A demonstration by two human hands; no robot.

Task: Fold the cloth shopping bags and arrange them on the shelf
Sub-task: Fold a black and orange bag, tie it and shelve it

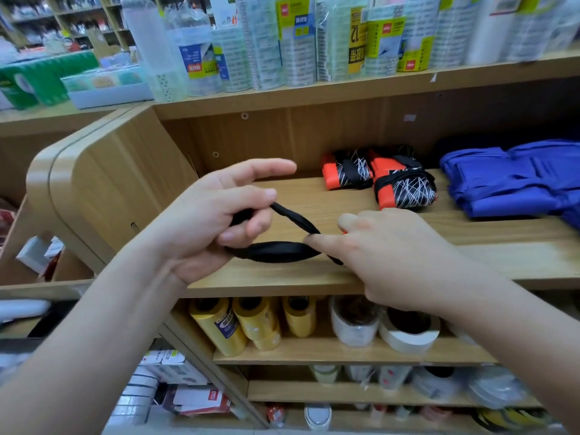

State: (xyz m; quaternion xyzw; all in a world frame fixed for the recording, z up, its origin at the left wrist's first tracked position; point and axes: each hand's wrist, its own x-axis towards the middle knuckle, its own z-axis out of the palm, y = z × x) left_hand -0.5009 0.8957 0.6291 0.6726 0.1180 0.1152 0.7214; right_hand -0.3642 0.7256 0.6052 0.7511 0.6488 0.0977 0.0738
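My left hand (216,215) grips one end of a black strap loop (279,251), its index finger stretched out above. My right hand (386,255) holds the loop's other end, and a sliver of orange cloth shows under its fingers; the bag itself is hidden by that hand. Both hands hover over the front of the wooden shelf (314,277). Two folded orange-and-black bags (405,189) lie at the back of the shelf, one (345,171) just left of the other. A pile of folded blue bags (502,180) lies at the right.
The upper shelf (314,89) carries packs of clear tape rolls. Yellow and white tape rolls (257,321) fill the shelf below. A rounded wooden side panel (94,183) closes the shelf's left end. Green packs (40,80) stand far left.
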